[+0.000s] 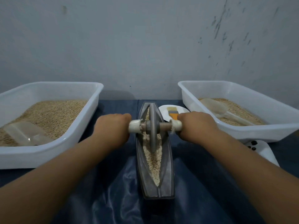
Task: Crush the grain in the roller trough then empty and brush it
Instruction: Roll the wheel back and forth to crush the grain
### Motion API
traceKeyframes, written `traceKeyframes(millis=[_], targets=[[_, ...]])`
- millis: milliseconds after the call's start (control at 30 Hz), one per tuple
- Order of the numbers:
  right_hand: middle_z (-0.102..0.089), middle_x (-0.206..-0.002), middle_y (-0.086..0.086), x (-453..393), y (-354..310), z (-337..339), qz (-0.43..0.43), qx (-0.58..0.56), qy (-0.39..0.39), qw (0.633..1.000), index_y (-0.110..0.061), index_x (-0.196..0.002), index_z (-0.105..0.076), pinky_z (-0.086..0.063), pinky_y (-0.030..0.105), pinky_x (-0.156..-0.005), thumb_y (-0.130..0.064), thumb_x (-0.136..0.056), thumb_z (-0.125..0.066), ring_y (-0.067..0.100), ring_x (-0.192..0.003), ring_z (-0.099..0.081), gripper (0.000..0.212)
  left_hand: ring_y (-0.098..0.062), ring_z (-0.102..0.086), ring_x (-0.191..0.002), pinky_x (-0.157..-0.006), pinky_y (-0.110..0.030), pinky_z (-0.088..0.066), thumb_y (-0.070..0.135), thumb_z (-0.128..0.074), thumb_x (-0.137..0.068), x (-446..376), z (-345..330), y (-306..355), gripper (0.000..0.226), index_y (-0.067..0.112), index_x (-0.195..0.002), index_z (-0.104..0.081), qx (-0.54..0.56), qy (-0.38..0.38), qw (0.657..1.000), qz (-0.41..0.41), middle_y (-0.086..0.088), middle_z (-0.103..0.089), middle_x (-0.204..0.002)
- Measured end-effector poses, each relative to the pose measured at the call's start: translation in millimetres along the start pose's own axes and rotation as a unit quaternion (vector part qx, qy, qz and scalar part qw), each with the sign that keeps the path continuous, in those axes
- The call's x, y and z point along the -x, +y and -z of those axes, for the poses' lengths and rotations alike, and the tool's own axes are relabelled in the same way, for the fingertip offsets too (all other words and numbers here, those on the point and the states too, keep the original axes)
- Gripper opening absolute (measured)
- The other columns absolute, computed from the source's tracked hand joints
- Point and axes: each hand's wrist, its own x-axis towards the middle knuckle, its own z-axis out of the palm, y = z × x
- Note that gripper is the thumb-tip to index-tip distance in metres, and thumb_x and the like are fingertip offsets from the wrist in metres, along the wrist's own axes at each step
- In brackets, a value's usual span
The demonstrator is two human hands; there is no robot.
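A grey boat-shaped roller trough [168, 180] lies lengthwise on the dark blue cloth, with pale crushed grain [154, 162] along its groove. A grey roller wheel [152, 126] stands upright in the groove near the far end, on a wooden axle with white-wrapped handles. My left hand [113, 126] grips the left handle and my right hand [195, 125] grips the right one. Behind the trough, a brush [173, 113] with an orange handle lies on a small white plate [166, 110].
A white tub [48, 152] of grain with a clear scoop [24, 133] sits at the left. A second white tub [258, 131] with grain and a clear scoop [215, 105] sits at the right. A white object [265, 152] with dark buttons lies at the right tub's near edge. A grey wall stands close behind.
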Motion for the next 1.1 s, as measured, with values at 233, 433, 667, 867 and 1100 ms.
traceKeyframes(millis=[233,433,667,867,1100], targets=[[-0.049,-0.063,-0.009,78.2,1.0,34.6,0.045,0.026,0.016,0.999,-0.033,-0.068,-0.035,-0.028,0.025,-0.046,-0.041,-0.073,-0.058,0.002,-0.056,-0.043,0.025,-0.010,-0.048,-0.048,-0.045,-0.027,-0.044,0.034,-0.067,-0.066,71.8,18.0,-6.3,0.025,0.030,-0.072,-0.043,-0.002,0.039,0.998,-0.042,0.009,-0.047,-0.054],[-0.051,-0.067,-0.009,54.0,-1.4,15.8,-0.002,-0.011,-0.026,1.000,-0.030,-0.071,-0.042,-0.029,0.025,-0.046,-0.034,-0.077,-0.061,0.004,-0.058,-0.045,0.020,-0.010,-0.046,-0.052,-0.048,-0.025,-0.036,0.032,-0.064,-0.074,43.3,10.8,-2.0,0.023,0.030,-0.074,-0.041,-0.031,0.033,0.999,-0.031,0.009,-0.045,-0.058],[-0.035,-0.059,-0.007,-30.0,-9.3,-5.9,-0.022,0.029,0.081,0.996,-0.026,-0.073,-0.041,-0.030,0.031,-0.059,-0.026,-0.068,-0.073,0.018,-0.057,-0.039,0.032,-0.018,-0.054,-0.067,-0.060,-0.032,-0.043,0.027,-0.064,-0.079,-33.8,-19.4,-8.3,0.017,0.027,-0.087,-0.049,0.007,0.014,0.999,0.034,0.006,-0.055,-0.073],[-0.042,-0.060,-0.008,-34.6,-5.9,-5.6,-0.009,0.040,0.079,0.996,-0.027,-0.071,-0.041,-0.022,0.028,-0.051,-0.028,-0.063,-0.071,0.011,-0.050,-0.033,0.031,-0.018,-0.047,-0.060,-0.055,-0.030,-0.036,0.027,-0.064,-0.078,-28.5,-25.1,-12.3,0.023,0.028,-0.081,-0.041,0.012,0.016,0.999,0.028,0.008,-0.041,-0.063],[-0.051,-0.069,-0.007,36.4,-5.1,11.0,0.010,-0.007,-0.017,1.000,-0.028,-0.069,-0.038,-0.034,0.026,-0.050,-0.031,-0.077,-0.060,0.013,-0.064,-0.051,0.024,-0.009,-0.043,-0.054,-0.052,-0.027,-0.034,0.028,-0.061,-0.078,28.7,11.9,-0.2,0.026,0.031,-0.074,-0.035,-0.001,-0.012,1.000,-0.009,0.009,-0.044,-0.061]])
